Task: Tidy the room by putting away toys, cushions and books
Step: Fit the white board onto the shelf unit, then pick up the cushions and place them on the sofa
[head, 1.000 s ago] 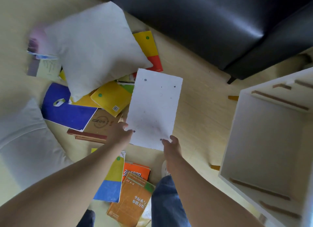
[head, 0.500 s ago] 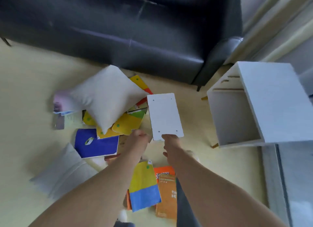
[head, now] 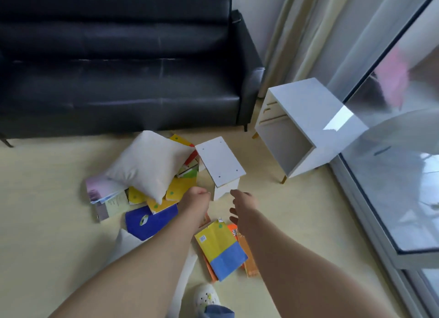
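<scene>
Bare floor [head: 256,175] between drawer [head: 221,163] and cabinet [head: 316,118] lies open; cushion [head: 152,163] crowds drawer's left.

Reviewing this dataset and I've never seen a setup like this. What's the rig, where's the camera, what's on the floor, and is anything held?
There is no robot here. A person tidies with bare hands, and the single picture comes from a wide-angle camera worn on their head, looking forward and down. The two forearms reaching in are theirs. The left hand has curled fingers and the right hand is relaxed; neither visibly holds anything. Just ahead of them a small white drawer-like box stands on the floor. Beside it, a cream cushion lies on a heap of books. A yellow-and-blue book lies nearer the feet, and an open white cabinet stands to the right. A black sofa stands behind.
</scene>
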`<state>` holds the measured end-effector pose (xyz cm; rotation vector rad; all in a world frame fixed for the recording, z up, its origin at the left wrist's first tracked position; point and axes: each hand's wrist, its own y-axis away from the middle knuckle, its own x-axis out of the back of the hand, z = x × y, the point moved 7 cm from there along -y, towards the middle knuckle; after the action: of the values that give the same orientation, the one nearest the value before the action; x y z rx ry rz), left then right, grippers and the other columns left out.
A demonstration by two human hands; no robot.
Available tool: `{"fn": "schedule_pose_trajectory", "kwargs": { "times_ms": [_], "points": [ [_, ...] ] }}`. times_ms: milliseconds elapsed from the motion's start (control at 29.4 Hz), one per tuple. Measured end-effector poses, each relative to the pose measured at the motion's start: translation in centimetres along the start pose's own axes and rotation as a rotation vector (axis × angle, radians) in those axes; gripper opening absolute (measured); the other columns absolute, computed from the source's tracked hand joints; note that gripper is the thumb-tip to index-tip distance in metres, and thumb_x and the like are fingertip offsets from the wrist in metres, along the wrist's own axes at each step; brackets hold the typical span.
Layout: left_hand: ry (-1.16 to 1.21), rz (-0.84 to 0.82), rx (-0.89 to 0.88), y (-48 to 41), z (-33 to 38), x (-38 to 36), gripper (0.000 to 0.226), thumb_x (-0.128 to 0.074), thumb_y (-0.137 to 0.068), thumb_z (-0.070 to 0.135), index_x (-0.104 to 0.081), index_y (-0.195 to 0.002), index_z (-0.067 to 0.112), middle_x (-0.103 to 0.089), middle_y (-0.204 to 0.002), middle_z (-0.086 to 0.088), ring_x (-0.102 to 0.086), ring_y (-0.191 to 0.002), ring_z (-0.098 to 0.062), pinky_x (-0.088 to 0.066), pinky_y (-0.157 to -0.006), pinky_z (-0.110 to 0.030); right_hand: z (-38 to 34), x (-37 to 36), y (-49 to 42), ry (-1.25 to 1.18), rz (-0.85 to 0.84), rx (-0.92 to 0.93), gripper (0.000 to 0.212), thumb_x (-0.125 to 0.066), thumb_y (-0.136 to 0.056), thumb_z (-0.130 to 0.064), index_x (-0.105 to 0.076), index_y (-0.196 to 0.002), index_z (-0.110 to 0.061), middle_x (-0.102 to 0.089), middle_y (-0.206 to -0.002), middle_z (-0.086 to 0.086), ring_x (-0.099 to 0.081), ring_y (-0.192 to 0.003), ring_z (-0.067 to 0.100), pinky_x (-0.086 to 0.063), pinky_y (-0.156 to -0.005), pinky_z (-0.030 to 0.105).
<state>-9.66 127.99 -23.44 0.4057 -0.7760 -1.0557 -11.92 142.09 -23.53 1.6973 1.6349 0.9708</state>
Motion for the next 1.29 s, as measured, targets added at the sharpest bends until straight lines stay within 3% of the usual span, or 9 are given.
{"fn": "schedule_pose_trajectory", "kwargs": {
  "times_ms": [170,340,442,611,747,849,1053,1189,1291],
  "points": [
    [0.005,-0.047,-0.120,5.6,-1.2,0.3,0.024,-0.051,-0.091,0.019,-0.061,-0.112,0.016,-0.063,-0.099,-0.010,-0.053,-0.079,-0.021,-0.038,-0.059,-0.025,3.4,2.5,5.3,-0.047,0.012,0.073,0.012,-0.047,-0.095,-0.021,-0.051,-0.100,-0.011,-0.045,-0.077,0.003,-0.044,-0.084,0.022,-0.036,-0.074,0.033],
    [-0.035,-0.066,-0.138,11.3,-6.6,1.7,0.018,-0.048,-0.092,0.015,-0.059,-0.107,0.015,-0.058,-0.094,-0.006,-0.050,-0.073,-0.016,-0.036,-0.051,-0.024,10.4,4.1,9.8,-0.071,0.032,0.031,0.023,-0.048,-0.095,-0.026,-0.051,-0.112,-0.011,-0.057,-0.104,0.011,-0.047,-0.087,0.022,-0.042,-0.077,0.034],
    [0.005,-0.089,-0.120,13.9,-9.8,4.2,0.012,-0.049,-0.094,0.016,-0.057,-0.102,0.018,-0.058,-0.099,-0.008,-0.053,-0.086,-0.020,-0.040,-0.060,-0.026,13.3,3.1,13.2,-0.092,0.049,0.055,0.025,-0.047,-0.095,-0.024,-0.054,-0.112,-0.007,-0.059,-0.113,0.016,-0.045,-0.086,0.022,-0.043,-0.078,0.034],
    [0.034,-0.059,-0.136,12.8,-12.5,13.1,0.012,-0.050,-0.092,0.017,-0.057,-0.101,0.019,-0.061,-0.099,-0.006,-0.056,-0.090,-0.021,-0.041,-0.056,-0.025,14.7,-6.2,16.9,-0.125,0.017,0.081,0.013,-0.045,-0.093,-0.020,-0.054,-0.098,-0.012,-0.052,-0.080,0.004,-0.046,-0.072,0.018,-0.036,-0.062,0.027],
    [-0.042,-0.036,-0.159,7.8,-15.0,25.5,0.007,-0.053,-0.089,0.019,-0.056,-0.084,0.023,-0.066,-0.102,-0.010,-0.059,-0.097,-0.028,-0.048,-0.079,-0.034,16.2,-19.3,18.9,-0.175,0.035,0.072,0.015,-0.050,-0.092,-0.025,-0.054,-0.099,-0.012,-0.055,-0.089,0.004,-0.049,-0.075,0.018,-0.041,-0.069,0.031],
    [-0.040,-0.027,-0.134,3.5,-17.5,35.8,0.011,-0.054,-0.087,0.018,-0.055,-0.078,0.024,-0.064,-0.096,-0.009,-0.056,-0.085,-0.025,-0.040,-0.068,-0.029,17.9,-29.8,20.3,-0.149,0.017,0.011,0.013,-0.050,-0.093,-0.023,-0.052,-0.099,-0.012,-0.052,-0.088,0.003,-0.050,-0.079,0.019,-0.040,-0.072,0.032],
    [-0.052,-0.050,-0.094,-1.0,-18.4,42.6,0.012,-0.052,-0.085,0.013,-0.059,-0.079,0.020,-0.057,-0.070,-0.002,-0.052,-0.073,-0.023,-0.035,-0.056,-0.024,17.9,-36.9,19.6,-0.141,0.015,-0.029,0.023,-0.051,-0.092,-0.026,-0.055,-0.112,-0.014,-0.057,-0.102,0.007,-0.053,-0.087,0.022,-0.042,-0.071,0.032],
    [-0.048,-0.092,-0.090,-6.9,-14.7,45.5,0.012,-0.049,-0.086,0.012,-0.057,-0.081,0.020,-0.057,-0.068,-0.001,-0.053,-0.071,-0.021,-0.034,-0.051,-0.022,13.2,-42.9,16.2,-0.174,0.033,-0.008,0.010,-0.049,-0.093,-0.022,-0.051,-0.094,-0.012,-0.049,-0.079,0.004,-0.046,-0.067,0.018,-0.036,-0.060,0.028],
    [-0.080,-0.108,-0.092,-11.5,-12.1,46.7,0.018,-0.048,-0.086,0.012,-0.056,-0.074,0.022,-0.061,-0.074,-0.003,-0.057,-0.077,-0.022,-0.035,-0.054,-0.023,9.5,-47.0,12.4,-0.213,0.013,-0.007,0.011,-0.047,-0.093,-0.022,-0.050,-0.086,-0.013,-0.049,-0.080,0.004,-0.042,-0.062,0.016,-0.032,-0.057,0.026]
  ]
}}
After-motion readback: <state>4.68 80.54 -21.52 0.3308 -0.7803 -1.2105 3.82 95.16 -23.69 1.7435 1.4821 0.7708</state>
